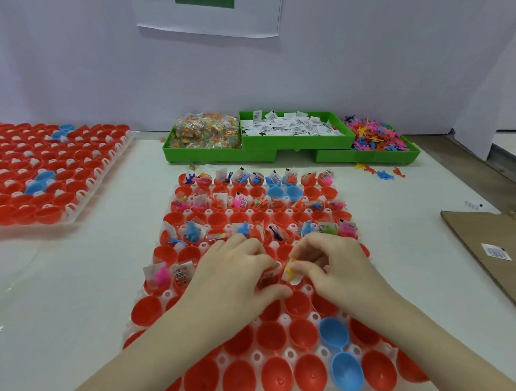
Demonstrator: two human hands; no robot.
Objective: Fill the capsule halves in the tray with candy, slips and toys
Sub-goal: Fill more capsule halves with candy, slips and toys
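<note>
Empty red capsule halves (276,380) fill the bottom of the frame, with two blue halves (340,354) among them at lower right, all seated in the white tray (257,356) that runs up the centre. Just above them both hands meet over the tray's middle rows. Left hand (233,270) has its fingers curled down onto a red half, apparently steadying it, while right hand (333,268) pinches a small yellow toy with a white slip (290,274) between thumb and fingertip, right at that half's mouth. Farther up the tray, alternate rows already bristle with slips and coloured toys, and the rows between them look empty. Across the upper centre sit three green bins: candy packets (205,132) on the left, paper slips (291,125) in the middle, loose toys (373,135) on the right, with a few toys spilled in front. A second tray of red halves (47,173) lies at upper left, cardboard (489,250) at right. To do this step well, I would keep the half pressed still, push the toy low so the slip stands behind it, and release only once both sit below the rim, without nudging the filled neighbours.
</note>
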